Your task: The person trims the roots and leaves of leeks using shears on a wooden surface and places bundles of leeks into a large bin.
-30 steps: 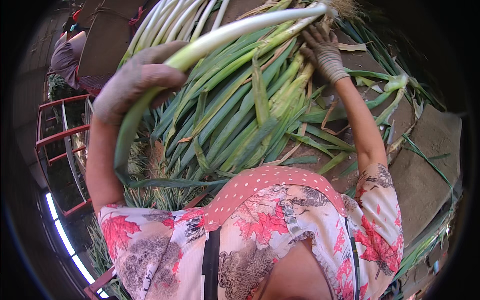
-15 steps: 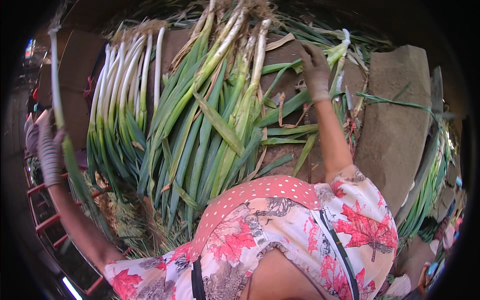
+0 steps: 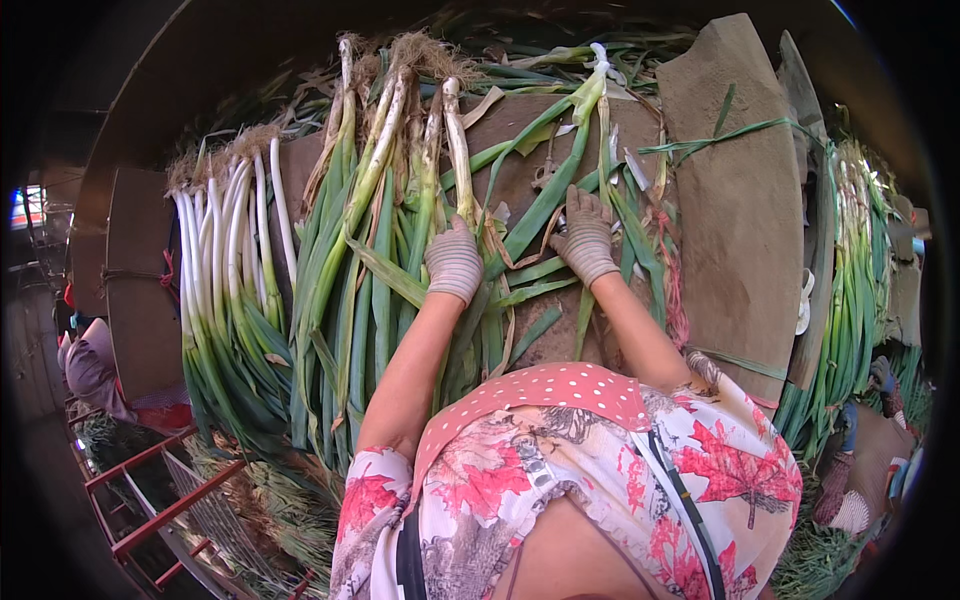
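Left grip (image 3: pixel 455 262) sits nearer the onion stalk (image 3: pixel 457 150), stretching lengthwise beyond it; right grip (image 3: pixel 587 238) farther; I can't tell either's closure or hold.

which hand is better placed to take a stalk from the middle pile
Probably the left hand: it's right at the middle pile, while the right hand is farther right, away from most stalks.

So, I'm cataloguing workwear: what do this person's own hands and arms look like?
The left hand and right hand wear beige-grey knit gloves, with ribbed, pale-striped cuffs and darker, soiled-looking fingers. The forearms are bare. The short sleeves are pale, printed with large pinkish-red leaves and grey-brown patches.
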